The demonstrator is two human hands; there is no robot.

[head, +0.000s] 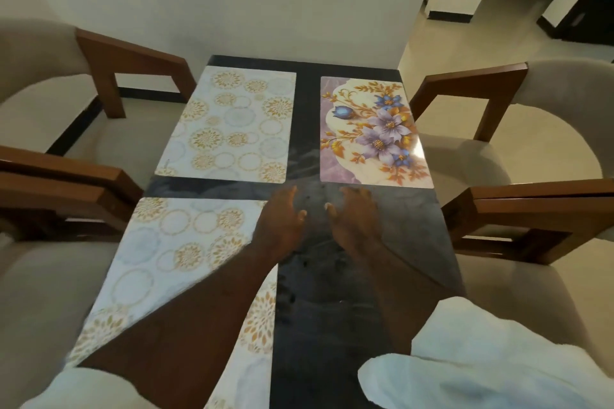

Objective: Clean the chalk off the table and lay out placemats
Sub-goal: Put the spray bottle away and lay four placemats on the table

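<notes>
**Head cam: three mats down, hands over the bare bit of the table**

Head view, looking down the length of a dark glossy table (392, 242). On the table's far left quarter sits a pale circle-pattern placemat (229, 123), lying flat and roughly square to the edge. On the table's far right quarter there's a purple flower placemat (372, 129), also flat, with a dark strip of table showing between the two. The table's near left quarter has a second circle-pattern placemat (172, 259), partly covered by the person's left forearm. The near right quarter of the table is bare.

Both hands are out over the middle of the table, just short of the flower mat's near edge. The left hand (282, 226) has its fingers loosely spread and holds nothing. The right hand (352, 222) is the same, fingers relaxed and apart, nothing in it. Can't tell if the fingertips actually touch the surface.

The tabletop around the hands has hazy grey smears (309, 262) and a few darker marks; can't say whether that's chalk or reflections.

White sleeves (498, 359) show at the table's near end. Wooden-armed chairs (531, 129) with beige cushions stand along both long sides of the table.
</notes>
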